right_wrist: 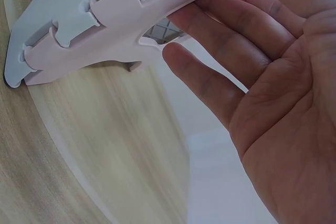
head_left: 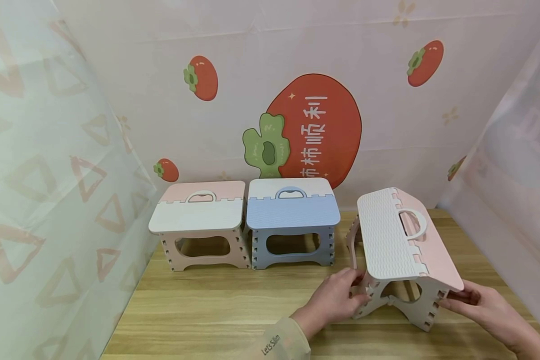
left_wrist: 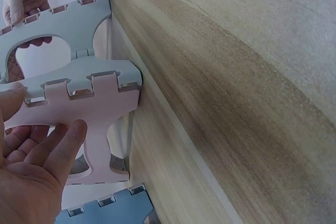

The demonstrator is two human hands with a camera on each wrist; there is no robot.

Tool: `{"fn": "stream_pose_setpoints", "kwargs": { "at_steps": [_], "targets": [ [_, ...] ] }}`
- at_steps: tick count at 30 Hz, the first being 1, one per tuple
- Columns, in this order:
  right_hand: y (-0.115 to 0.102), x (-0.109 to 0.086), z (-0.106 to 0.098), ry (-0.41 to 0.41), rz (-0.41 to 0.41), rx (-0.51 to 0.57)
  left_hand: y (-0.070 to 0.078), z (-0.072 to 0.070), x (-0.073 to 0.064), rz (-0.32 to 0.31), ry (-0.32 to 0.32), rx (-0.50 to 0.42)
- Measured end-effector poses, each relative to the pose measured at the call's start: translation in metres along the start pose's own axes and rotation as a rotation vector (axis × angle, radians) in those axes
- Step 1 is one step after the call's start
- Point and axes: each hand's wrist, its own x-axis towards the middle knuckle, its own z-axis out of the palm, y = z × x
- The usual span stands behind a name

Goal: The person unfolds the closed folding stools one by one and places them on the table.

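A white and pink folding step stool [head_left: 389, 240] stands at the right of the table in the head view. Its top is creased along the middle, the pink half sloping down, and its near end panel is bent at the centre hinge. My left hand [head_left: 330, 300] grips the near left leg edge; in the left wrist view its thumb [left_wrist: 11, 100] lies on the corner, fingers by the opening of the pink side panel [left_wrist: 100, 114]. With the right hand [head_left: 486, 310] I hold the near right leg edge, fingers [right_wrist: 236, 32] reaching along the pink side.
Left of it stand two unfolded stools side by side, a pink and white one [head_left: 198, 215] and a blue and white one [head_left: 292, 212]. The wooden table [head_left: 198, 310] runs back to a persimmon-printed cloth backdrop [head_left: 315, 130]; pale cloth hangs at both sides.
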Motion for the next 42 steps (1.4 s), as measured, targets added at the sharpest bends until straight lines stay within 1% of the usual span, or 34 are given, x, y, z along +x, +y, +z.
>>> {"fn": "stream_pose_setpoints", "kwargs": {
  "at_steps": [6,15,21,25,27,30,33,36,40,42],
  "targets": [
    [0.001,0.0,-0.001,0.002,-0.03,0.001,0.0,-0.001,0.0,0.003,-0.001,-0.003],
    [0.001,0.0,-0.001,0.006,-0.039,0.012,-0.001,-0.001,0.001,-0.007,-0.003,-0.002],
    [-0.001,0.002,-0.001,0.0,-0.01,0.017,0.0,0.0,0.001,-0.019,0.002,-0.019],
    [-0.002,0.002,-0.004,-0.029,0.027,0.012,-0.002,-0.002,0.001,-0.023,-0.014,-0.063],
    [-0.001,0.001,-0.006,-0.054,0.048,0.004,-0.005,-0.005,0.001,-0.015,-0.032,-0.065],
    [0.001,-0.001,-0.011,-0.052,0.052,-0.027,-0.009,-0.013,0.001,0.009,-0.049,-0.026],
    [0.006,-0.004,-0.016,0.004,-0.007,-0.066,-0.013,-0.025,0.002,0.015,-0.046,-0.013],
    [0.011,-0.006,-0.019,0.065,-0.082,-0.057,-0.014,-0.039,0.006,0.006,-0.035,-0.035],
    [0.009,-0.005,-0.026,0.078,-0.184,-0.029,-0.011,-0.056,0.011,-0.018,-0.022,-0.062],
    [0.004,-0.005,-0.03,0.082,-0.239,-0.041,-0.01,-0.064,0.015,-0.021,-0.016,-0.064]
  ]
}}
